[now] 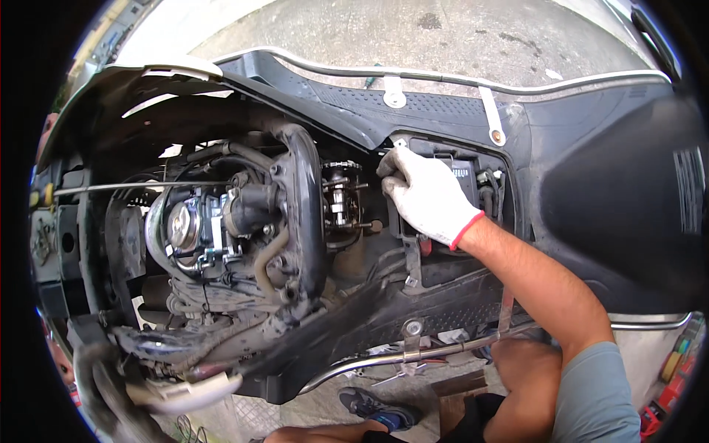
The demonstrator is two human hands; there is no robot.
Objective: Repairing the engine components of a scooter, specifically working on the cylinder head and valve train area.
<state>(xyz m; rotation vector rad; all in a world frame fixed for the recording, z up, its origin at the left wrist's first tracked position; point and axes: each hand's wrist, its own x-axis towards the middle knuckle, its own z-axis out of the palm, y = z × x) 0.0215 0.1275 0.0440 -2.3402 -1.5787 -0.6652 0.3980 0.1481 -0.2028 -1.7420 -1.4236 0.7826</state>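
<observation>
My right hand [428, 193], in a white glove with a red cuff, has its fingers curled at the upper left corner of a battery compartment [507, 192] in a stripped scooter body; what they grip, if anything, is hidden. Just left of it, the engine's camshaft and timing sprocket [340, 199] are exposed. A black tube frame [306, 214] separates them from the carburetor [185, 225], hoses and cables farther left. Behind the fingers, part of a dark battery or box [458, 170] shows. My left hand is not in view.
A black seat [613, 199] fills the right. Chrome rails [369, 362] run along the body's sides. Below, my legs and shoe [369, 406] are on paving with scattered tools [395, 374]. Red and yellow items [668, 391] lie at lower right. Concrete ground [458, 33] lies beyond the scooter.
</observation>
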